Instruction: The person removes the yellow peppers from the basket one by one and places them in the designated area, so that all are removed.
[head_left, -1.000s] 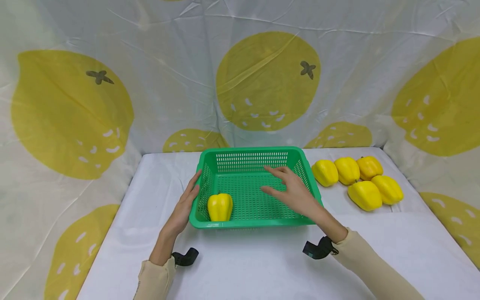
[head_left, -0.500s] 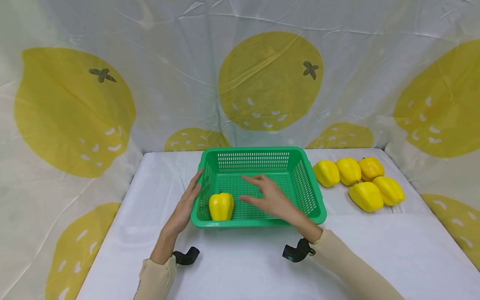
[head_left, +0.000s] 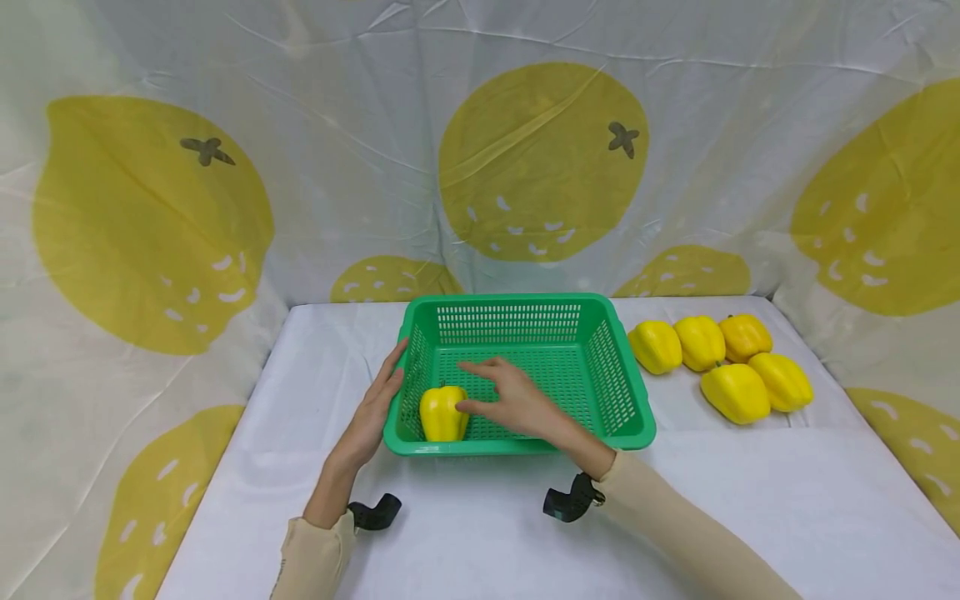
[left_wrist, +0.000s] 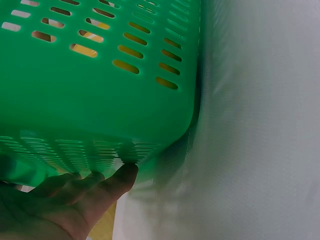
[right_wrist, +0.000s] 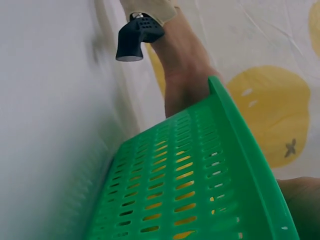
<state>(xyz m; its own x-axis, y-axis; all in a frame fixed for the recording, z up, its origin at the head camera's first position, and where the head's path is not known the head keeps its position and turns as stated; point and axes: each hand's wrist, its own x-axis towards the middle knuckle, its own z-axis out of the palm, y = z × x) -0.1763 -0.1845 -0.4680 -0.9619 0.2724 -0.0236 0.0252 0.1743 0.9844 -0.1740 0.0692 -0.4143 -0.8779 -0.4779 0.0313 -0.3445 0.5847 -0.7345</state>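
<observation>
A green plastic basket [head_left: 520,447] stands on the table, with one yellow bell pepper [head_left: 444,414] upright in its front left corner. Against the basket's left wall lies my left hand [head_left: 368,417], its fingers extended; in the left wrist view the fingertips [left_wrist: 125,175] touch the slotted side. My right hand [head_left: 513,400] hangs inside the basket, just right of the pepper. Its thumb and fingers are spread apart, the thumb reaching the pepper's right edge; whether it touches cannot be told. In the right wrist view the basket's front wall [right_wrist: 165,175] hides most of that hand.
Several yellow bell peppers [head_left: 735,392] lie grouped on the white table [head_left: 465,533] to the right of the basket. A cloth [head_left: 360,167] printed with lemons hangs behind and at both sides. Each wrist carries a black camera mount [head_left: 572,498].
My right hand has moved left across the basket, from its right half to beside the pepper, its fingers still spread. The left hand has stayed on the basket's left side.
</observation>
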